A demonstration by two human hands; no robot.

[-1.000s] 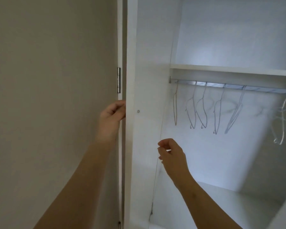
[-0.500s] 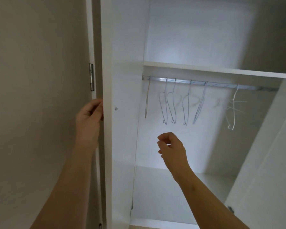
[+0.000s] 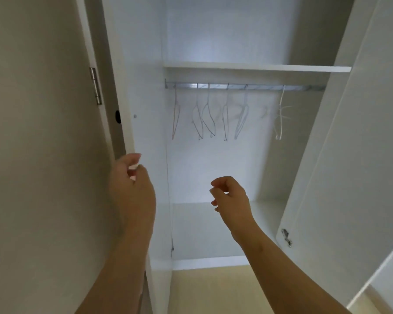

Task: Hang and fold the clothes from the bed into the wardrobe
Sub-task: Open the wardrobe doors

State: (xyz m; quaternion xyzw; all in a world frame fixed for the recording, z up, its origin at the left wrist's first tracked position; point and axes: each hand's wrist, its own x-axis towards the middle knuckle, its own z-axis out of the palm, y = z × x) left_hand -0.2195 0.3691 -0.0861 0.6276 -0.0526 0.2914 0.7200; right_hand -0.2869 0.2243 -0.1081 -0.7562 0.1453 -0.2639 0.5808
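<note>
Hangers [image 3: 224,116] hang on rail [image 3: 259,87], axis left-right, above right hand [image 3: 230,197], the nearer. Both hands loosely curled, empty; left hand [image 3: 132,189] possibly touching door [image 3: 145,98].

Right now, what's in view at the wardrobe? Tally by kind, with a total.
hangers: 6
rail: 1
shelf above the rail: 1
door hinges: 2
hands: 2, left hand and right hand, both holding nothing
total: 12
</note>
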